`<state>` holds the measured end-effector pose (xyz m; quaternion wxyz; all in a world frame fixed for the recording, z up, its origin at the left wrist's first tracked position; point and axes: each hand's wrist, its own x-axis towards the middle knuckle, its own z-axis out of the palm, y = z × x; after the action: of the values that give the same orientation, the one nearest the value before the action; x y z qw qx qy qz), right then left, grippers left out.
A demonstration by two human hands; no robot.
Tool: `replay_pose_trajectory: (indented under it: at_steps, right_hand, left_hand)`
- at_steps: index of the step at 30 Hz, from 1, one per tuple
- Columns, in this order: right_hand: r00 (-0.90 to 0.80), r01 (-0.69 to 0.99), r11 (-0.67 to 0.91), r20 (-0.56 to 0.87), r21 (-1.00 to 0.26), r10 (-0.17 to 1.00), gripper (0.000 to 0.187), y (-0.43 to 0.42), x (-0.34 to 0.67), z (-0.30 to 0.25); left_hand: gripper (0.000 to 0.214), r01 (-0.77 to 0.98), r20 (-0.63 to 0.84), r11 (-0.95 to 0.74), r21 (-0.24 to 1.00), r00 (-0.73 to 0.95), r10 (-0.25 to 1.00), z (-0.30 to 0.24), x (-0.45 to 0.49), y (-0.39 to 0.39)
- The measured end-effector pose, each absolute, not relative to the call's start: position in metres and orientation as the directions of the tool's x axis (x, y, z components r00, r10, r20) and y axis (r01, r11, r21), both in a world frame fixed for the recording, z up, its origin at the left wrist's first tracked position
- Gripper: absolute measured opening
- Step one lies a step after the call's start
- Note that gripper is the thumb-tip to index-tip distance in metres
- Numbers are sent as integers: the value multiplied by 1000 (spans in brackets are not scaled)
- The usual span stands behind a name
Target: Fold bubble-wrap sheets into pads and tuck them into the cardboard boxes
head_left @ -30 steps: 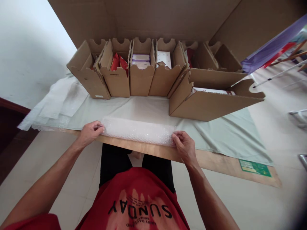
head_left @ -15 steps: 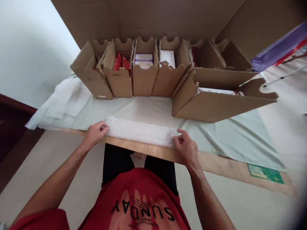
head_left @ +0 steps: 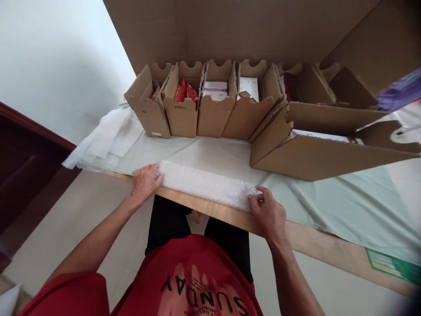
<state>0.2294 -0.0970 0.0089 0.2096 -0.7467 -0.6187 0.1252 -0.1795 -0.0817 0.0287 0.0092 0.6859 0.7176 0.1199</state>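
Note:
A long folded strip of bubble wrap (head_left: 206, 185) lies along the near edge of the wooden table (head_left: 315, 242), on a pale cloth (head_left: 329, 202). My left hand (head_left: 144, 183) grips its left end with curled fingers. My right hand (head_left: 268, 212) pinches its right end, thumb and fingers on the wrap. Both hands rest at the table's edge.
A row of open cardboard bins (head_left: 210, 105) with red and white packets stands at the back. A larger cardboard box (head_left: 325, 151) lies on its side to the right. Flat white sheets (head_left: 105, 136) sit at the left. A green label (head_left: 391, 265) is at the near right.
The view has shifted, so everything sits further right in the frame. My hands keep hold of the ends of the bubble wrap, which stays on the table edge.

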Motion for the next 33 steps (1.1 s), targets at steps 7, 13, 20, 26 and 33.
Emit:
replay_pose_trajectory:
  at_steps: [7, 13, 20, 26, 33]
  right_hand:
    - [164, 882, -83, 137, -465, 977, 44, -96, 230, 9]
    - [103, 943, -98, 0, -317, 995, 50, -83, 231, 33]
    - [9, 958, -42, -114, -284, 993, 38, -54, 237, 41]
    - [-49, 928, -15, -165, -371, 985, 14, -43, 243, 39]
    - [-45, 901, 2, -88, -433, 995, 15, -59, 241, 44]
  left_hand:
    - [44, 953, 346, -280, 113, 226, 910, 35, -140, -101]
    - [32, 911, 163, -315, 268, 279, 946, 27, -133, -99]
    - [39, 992, 78, 32, 124, -42, 996, 47, -173, -78]
    - [26, 980, -115, 194, 39, -189, 975, 51, -183, -65]
    - [16, 982, -139, 182, 57, -173, 975, 54, -171, -59]
